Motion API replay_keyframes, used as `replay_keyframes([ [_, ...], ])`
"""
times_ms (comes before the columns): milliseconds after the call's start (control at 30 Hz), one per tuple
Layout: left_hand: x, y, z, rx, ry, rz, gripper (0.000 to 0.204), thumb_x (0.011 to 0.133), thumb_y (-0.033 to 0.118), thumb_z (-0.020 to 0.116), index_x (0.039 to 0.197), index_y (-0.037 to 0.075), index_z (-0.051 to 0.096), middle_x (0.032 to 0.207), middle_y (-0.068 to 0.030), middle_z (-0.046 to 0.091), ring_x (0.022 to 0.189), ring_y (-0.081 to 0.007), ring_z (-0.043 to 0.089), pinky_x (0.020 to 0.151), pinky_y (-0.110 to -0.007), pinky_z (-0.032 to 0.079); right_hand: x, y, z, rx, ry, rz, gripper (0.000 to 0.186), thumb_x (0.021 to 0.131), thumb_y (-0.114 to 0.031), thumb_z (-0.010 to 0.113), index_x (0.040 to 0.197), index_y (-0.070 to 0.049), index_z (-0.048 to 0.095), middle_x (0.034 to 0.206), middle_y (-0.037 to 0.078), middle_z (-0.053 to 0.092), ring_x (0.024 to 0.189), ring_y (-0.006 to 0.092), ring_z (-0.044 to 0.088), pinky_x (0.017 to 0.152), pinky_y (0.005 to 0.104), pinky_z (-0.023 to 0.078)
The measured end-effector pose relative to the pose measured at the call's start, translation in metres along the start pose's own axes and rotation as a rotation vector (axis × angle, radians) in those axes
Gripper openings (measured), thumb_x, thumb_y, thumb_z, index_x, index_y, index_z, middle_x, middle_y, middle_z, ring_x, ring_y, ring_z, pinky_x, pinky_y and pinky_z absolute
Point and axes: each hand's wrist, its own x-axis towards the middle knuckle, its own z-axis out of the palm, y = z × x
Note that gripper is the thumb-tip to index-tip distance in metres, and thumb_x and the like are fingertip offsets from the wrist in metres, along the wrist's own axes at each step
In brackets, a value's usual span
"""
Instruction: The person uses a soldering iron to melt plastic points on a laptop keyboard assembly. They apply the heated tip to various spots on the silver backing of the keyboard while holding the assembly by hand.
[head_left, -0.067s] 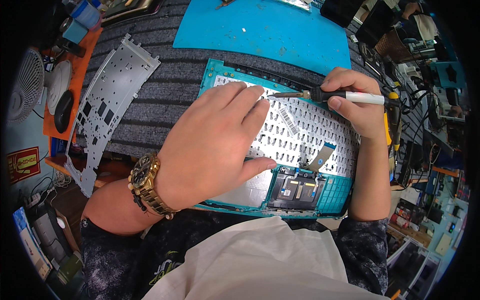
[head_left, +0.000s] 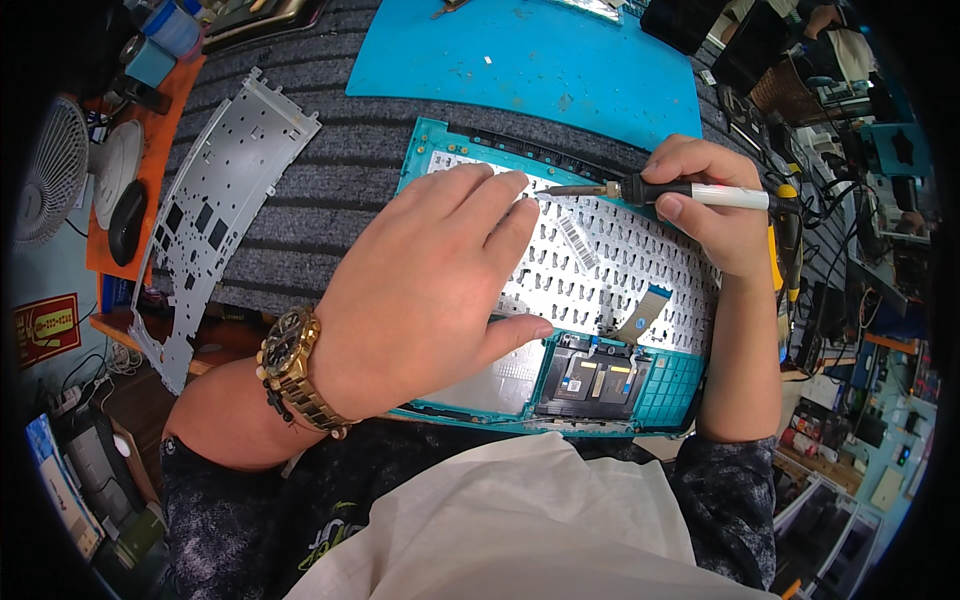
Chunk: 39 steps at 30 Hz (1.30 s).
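Note:
A teal laptop palm-rest cover [head_left: 672,395] lies inner side up in front of me, with the silver keyboard backing [head_left: 625,245] set in it. My left hand [head_left: 435,275] rests flat over its left half, fingers stretched out and thumb apart, hiding that part. In my right hand [head_left: 712,205] is a soldering iron [head_left: 730,196] with a black and white handle, held between thumb and fingers. Its tip points left and ends beside my left fingertips, at the backing's upper edge. Near my left thumb sit the dark touchpad module [head_left: 592,380] and a ribbon cable [head_left: 642,316].
A perforated metal plate [head_left: 215,190] lies on the grey striped mat [head_left: 290,215] at the left. Beyond the cover is a blue work mat [head_left: 520,75]. A fan [head_left: 55,170] and a black mouse [head_left: 127,222] are far left; yellow-handled tools [head_left: 787,240] stand by my right wrist.

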Motion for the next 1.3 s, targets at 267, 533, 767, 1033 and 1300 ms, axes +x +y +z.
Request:
replay_keyframes([
  [267, 0.0006, -0.0001, 0.0004, -0.003, -0.006, -0.001, 0.079, 0.078, 0.041, 0.091, 0.137, -0.005, 0.065, 0.145, -0.0226, 0.062, 0.134, -0.0425, 0.058, 0.114, -0.052, 0.050, 0.0004, -0.0004, 0.0004, -0.010, -0.002, -0.020, 0.017, 0.088, -0.001, 0.079, 0.105, 0.003, 0.077, 0.098, 0.008, 0.076, 0.086, 0.0130, 0.065, 0.076, 0.0282, 0.049],
  [533, 0.0003, 0.0004, 0.0004, -0.002, -0.004, -0.004, 0.079, 0.077, 0.039, 0.092, 0.137, -0.005, 0.065, 0.145, -0.0224, 0.062, 0.134, -0.0424, 0.058, 0.114, -0.052, 0.050, 0.0003, -0.0003, 0.0004, 0.016, 0.012, -0.026, 0.018, 0.088, -0.001, 0.079, 0.105, 0.003, 0.077, 0.099, 0.009, 0.076, 0.087, 0.0135, 0.066, 0.077, 0.0286, 0.050],
  [767, 0.0001, 0.0004, 0.0004, -0.003, -0.005, -0.004, 0.078, 0.078, 0.039, 0.091, 0.137, -0.004, 0.065, 0.145, -0.0221, 0.062, 0.134, -0.0424, 0.058, 0.114, -0.052, 0.050, 0.0005, -0.0024, 0.0017, -0.021, -0.003, -0.034, 0.019, 0.087, -0.002, 0.081, 0.105, 0.002, 0.078, 0.099, 0.009, 0.076, 0.088, 0.0142, 0.066, 0.078, 0.0290, 0.051],
  [1033, 0.0002, 0.0008, 0.0007, -0.010, -0.010, -0.011, 0.078, 0.077, 0.040, 0.091, 0.137, -0.004, 0.065, 0.145, -0.0220, 0.062, 0.135, -0.0423, 0.058, 0.114, -0.052, 0.050, 0.0007, -0.0013, 0.0010, -0.027, 0.003, -0.045, 0.019, 0.087, 0.000, 0.080, 0.106, 0.003, 0.078, 0.101, 0.010, 0.077, 0.089, 0.0147, 0.068, 0.080, 0.0293, 0.052],
  [1300, 0.0003, 0.0012, 0.0006, 0.000, -0.009, -0.010, 0.079, 0.078, 0.039, 0.091, 0.138, -0.004, 0.064, 0.146, -0.0219, 0.062, 0.135, -0.0420, 0.058, 0.114, -0.052, 0.050, 0.0001, -0.0011, -0.0001, -0.017, 0.011, -0.017, 0.019, 0.087, 0.000, 0.080, 0.105, 0.003, 0.078, 0.101, 0.010, 0.077, 0.089, 0.0146, 0.068, 0.080, 0.0290, 0.052],
])
